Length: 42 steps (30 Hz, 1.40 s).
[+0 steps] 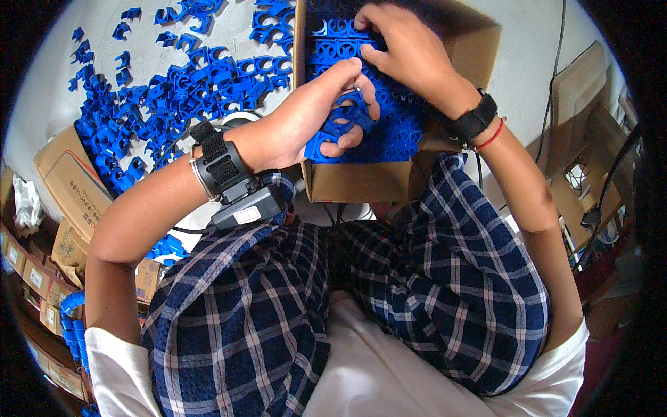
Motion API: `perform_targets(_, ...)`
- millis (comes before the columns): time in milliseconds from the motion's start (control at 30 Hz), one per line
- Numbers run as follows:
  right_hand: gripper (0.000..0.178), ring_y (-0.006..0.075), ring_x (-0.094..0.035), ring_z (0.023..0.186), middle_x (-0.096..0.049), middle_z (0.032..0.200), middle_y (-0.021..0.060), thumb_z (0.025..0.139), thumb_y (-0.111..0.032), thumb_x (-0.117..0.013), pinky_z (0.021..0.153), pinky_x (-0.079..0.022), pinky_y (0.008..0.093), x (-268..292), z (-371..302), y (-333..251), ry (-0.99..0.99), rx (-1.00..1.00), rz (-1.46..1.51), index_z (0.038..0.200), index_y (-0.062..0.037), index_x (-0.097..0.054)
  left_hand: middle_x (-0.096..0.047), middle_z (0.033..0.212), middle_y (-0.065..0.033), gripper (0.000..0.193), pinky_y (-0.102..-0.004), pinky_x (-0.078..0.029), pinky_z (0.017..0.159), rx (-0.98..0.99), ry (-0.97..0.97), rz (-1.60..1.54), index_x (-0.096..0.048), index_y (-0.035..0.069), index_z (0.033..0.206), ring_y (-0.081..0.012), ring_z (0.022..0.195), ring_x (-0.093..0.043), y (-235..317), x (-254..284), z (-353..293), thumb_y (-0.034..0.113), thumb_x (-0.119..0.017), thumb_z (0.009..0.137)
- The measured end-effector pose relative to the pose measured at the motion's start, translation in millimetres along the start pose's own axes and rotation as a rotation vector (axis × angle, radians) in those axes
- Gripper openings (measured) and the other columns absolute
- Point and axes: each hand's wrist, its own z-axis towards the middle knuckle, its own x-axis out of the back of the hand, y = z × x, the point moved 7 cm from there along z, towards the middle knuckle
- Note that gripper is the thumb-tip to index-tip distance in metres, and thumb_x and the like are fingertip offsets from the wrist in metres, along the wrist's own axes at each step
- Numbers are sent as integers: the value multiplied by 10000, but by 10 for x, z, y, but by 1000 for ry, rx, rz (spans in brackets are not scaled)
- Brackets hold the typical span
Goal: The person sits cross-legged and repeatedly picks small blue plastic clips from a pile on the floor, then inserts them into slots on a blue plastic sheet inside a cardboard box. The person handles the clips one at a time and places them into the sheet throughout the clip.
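My left hand point(323, 115) is closed around several blue plastic pipe clips point(337, 125), their C-shaped openings showing between the fingers. It is over the near left part of an open cardboard box point(361, 182). Inside the box, more blue pipe clips point(399, 135) are packed in rows. At the box's far side, my right hand point(410, 52) reaches in with bent fingers. Its thumb and forefinger lie on either side of the end of a row of clips point(337, 28). The right hand's other fingers are partly hidden.
Loose blue clips point(187, 87) lie heaped and scattered on the pale floor left of the box. A cardboard flap point(73, 177) stands beside the heap. Further cardboard point(577, 104) and a dark cable point(554, 69) are on the right. My knees in checked cloth point(236, 299) flank the box's near side.
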Motion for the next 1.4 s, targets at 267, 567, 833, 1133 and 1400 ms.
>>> perform_targets(267, 273, 254, -579, 769, -564, 856, 112, 787, 39, -523, 699, -484, 307, 316, -167, -386, 13, 166, 300, 1027, -44, -625, -613, 927, -79, 513, -205, -299, 379, -12, -50, -76, -548, 78, 1020, -119, 527, -491, 18, 0, 36, 543, -333, 1010)
perform_targets(567, 292, 295, -577, 918, -584, 964, 89, 748, 19, -612, 801, -491, 370, 341, -308, -492, -242, 259, 558, 1005, -111, -656, -573, 800, -38, 470, -213, -274, 371, 45, -152, -102, -557, 113, 1002, -105, 489, -459, 3, -14, 26, 522, -327, 1017)
perform_targets(833, 214, 280, -566, 935, -576, 941, 76, 780, -65, -673, 825, -470, 369, 364, -337, -552, -391, 269, 436, 987, -112, -643, -462, 587, 6, 469, -216, -231, 372, 144, -104, 18, -449, 134, 775, -82, 422, -374, -8, -30, -38, 537, -370, 1001)
perform_targets(1133, 122, 326, -594, 879, -588, 879, 129, 832, -133, -650, 770, -489, 405, 371, -314, -403, -328, 191, 357, 901, -51, -592, -465, 620, 9, 478, -203, -233, 366, 251, -190, 149, -594, 17, 1017, -63, 423, -371, -18, -73, -84, 475, -457, 1003)
perform_targets(1400, 132, 194, -615, 759, -624, 840, 91, 880, -140, -645, 725, -487, 306, 345, -327, -241, -553, 64, 538, 930, -21, -618, -424, 516, 7, 434, -225, -233, 334, 186, -177, 81, -537, 38, 955, -70, 395, -355, -87, -15, -5, 434, -373, 1028)
